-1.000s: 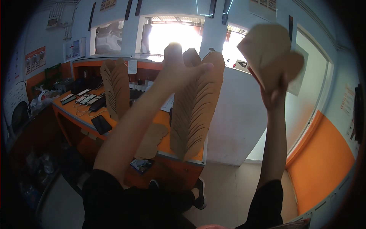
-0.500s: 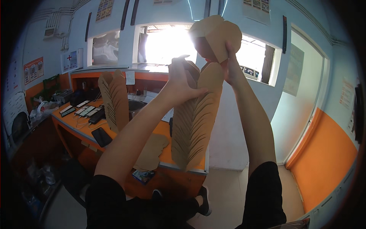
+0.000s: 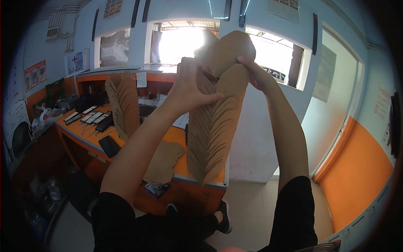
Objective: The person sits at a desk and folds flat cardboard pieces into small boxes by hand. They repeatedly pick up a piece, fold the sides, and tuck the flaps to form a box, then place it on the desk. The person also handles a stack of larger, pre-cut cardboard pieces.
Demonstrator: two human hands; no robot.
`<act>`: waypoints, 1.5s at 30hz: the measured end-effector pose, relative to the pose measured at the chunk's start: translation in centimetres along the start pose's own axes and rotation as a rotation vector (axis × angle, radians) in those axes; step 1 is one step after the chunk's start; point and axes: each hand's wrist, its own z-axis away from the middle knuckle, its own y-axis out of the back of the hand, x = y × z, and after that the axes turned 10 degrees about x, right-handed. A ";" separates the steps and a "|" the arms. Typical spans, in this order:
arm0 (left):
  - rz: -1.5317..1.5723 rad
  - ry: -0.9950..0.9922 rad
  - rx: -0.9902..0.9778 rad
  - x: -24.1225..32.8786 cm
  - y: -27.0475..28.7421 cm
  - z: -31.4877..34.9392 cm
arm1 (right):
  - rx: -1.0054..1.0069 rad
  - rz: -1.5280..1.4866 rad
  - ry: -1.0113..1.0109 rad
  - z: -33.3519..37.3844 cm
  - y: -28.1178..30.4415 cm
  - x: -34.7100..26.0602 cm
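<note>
A tall brown cardboard piece with rows of curved slits (image 3: 216, 130) stands upright before me at the desk's right end. My left hand (image 3: 189, 86) is closed around its upper left side, the thumb across the front. My right hand (image 3: 255, 74) pinches the right edge of a folded, round-lobed cardboard piece (image 3: 230, 50). This piece sits right at the top of the slit one, its lower part behind the slit one's front edge; how the two join is hidden. A second slit cardboard piece (image 3: 122, 103) stands on the desk, left of my left forearm.
The orange desk (image 3: 174, 136) carries several phones with cables (image 3: 93, 117), a dark phone (image 3: 110, 146) near its front edge and a flat cardboard sheet (image 3: 164, 161). Bright windows (image 3: 184, 44) are behind. A door (image 3: 336, 101) stands to the right, and plastic bags (image 3: 46, 113) lie at far left.
My right hand has brought the lobed cardboard piece down and left, against the top of the slit piece. It has also turned more upright. My left hand keeps its hold.
</note>
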 end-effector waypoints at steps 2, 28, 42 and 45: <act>0.002 -0.027 0.001 1.0 0.3 -0.1 | -0.023 0.039 0.051 -1.6 2.1 1.2; -0.399 0.222 -0.492 9.0 7.2 -3.4 | -0.208 0.089 0.082 3.2 -2.5 -7.4; 0.214 0.248 -0.361 0.0 2.3 -2.3 | -0.031 0.368 0.062 2.7 1.0 -3.3; 0.224 0.279 -0.255 2.4 1.4 -1.4 | 0.007 0.152 0.021 2.5 2.9 -0.4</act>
